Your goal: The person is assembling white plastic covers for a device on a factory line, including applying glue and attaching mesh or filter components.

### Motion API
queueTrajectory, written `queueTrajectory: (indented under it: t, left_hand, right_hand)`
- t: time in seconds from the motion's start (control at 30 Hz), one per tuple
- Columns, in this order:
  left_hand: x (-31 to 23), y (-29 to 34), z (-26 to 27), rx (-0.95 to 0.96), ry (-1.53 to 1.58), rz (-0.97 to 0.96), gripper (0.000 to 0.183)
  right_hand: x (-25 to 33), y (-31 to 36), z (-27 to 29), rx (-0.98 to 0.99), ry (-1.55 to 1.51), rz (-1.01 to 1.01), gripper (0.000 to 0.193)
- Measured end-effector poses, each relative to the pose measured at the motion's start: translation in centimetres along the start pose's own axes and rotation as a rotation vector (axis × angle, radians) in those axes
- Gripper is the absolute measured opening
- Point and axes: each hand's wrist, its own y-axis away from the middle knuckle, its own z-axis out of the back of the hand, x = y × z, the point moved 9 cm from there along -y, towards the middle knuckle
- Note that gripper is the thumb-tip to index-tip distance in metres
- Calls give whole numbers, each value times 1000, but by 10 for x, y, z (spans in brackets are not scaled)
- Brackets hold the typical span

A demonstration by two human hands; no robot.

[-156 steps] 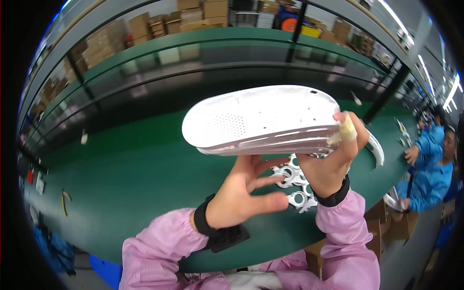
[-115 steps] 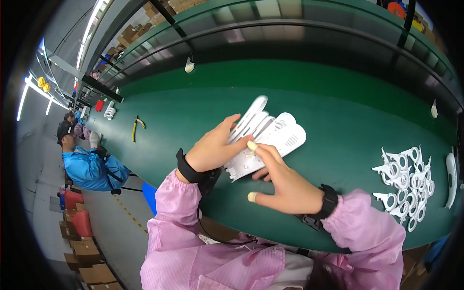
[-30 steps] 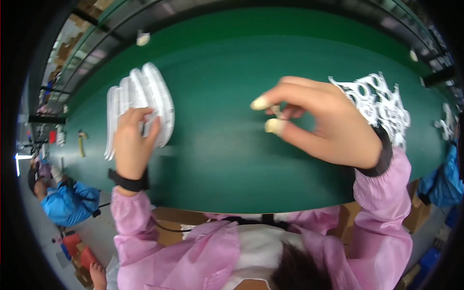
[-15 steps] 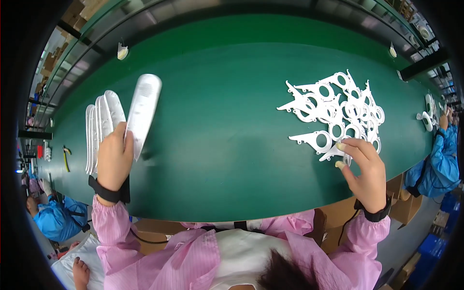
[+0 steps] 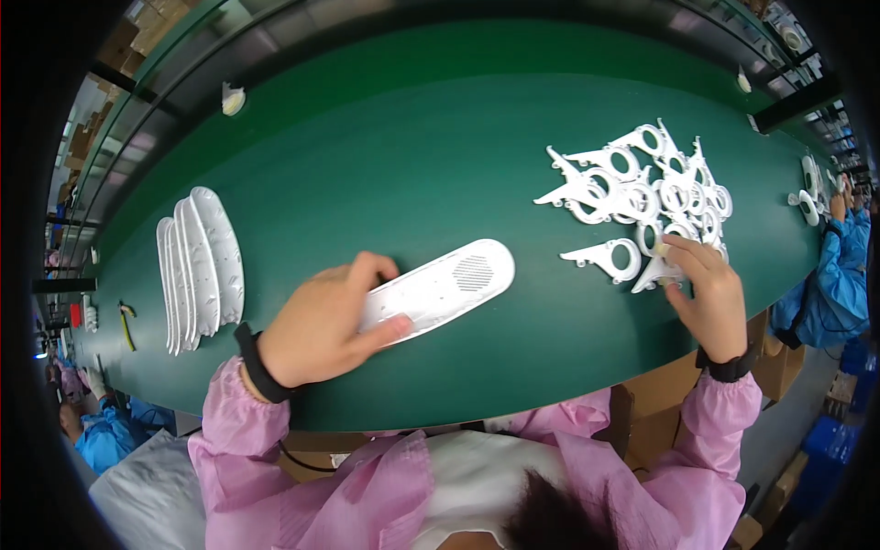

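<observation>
My left hand [image 5: 321, 325] grips a long white plastic shell [image 5: 438, 291] by its near end, thumb on one edge and fingers on the other. The shell lies aslant over the middle of the table, its rounded end with a slotted grille pointing right and away from me. At the right, my right hand [image 5: 713, 298] pinches a white ring-shaped bracket [image 5: 650, 276] with a pointed arm, at the near edge of a heap of like brackets [image 5: 639, 202]. The fingers partly cover its ring. Just left of it lies a separate bracket [image 5: 623, 262].
Several white shells [image 5: 218, 261] stand nested in a row at the left. Beyond them lie yellow-handled pliers [image 5: 126, 328]. Small white pieces [image 5: 233, 99] sit by the table's far edge. People in blue [image 5: 830, 284] work at both sides. The green table [image 5: 412, 156] curves around me.
My left hand has carried the shell from beside the nested row to the table's middle, turning it to point right. My right hand has closed in on the near bracket.
</observation>
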Motion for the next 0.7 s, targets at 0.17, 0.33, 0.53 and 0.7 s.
queueTrajectory:
  t: [0.17,0.33,0.53,0.7]
  left_hand:
    - [-9,2,5,-1,-160,-95,72]
    - [3,5,1,-1,-14,-84,67]
    - [5,4,-5,-55,-22,-160,59]
    - [6,0,-15,3,-21,-150,58]
  right_hand:
    - [-4,1,2,-43,47,21,41]
    - [18,-9,12,-153,-212,-127,43]
    - [124,-51,-12,89,-233,164,30]
    - [161,-66,-29,34,-277,342,30]
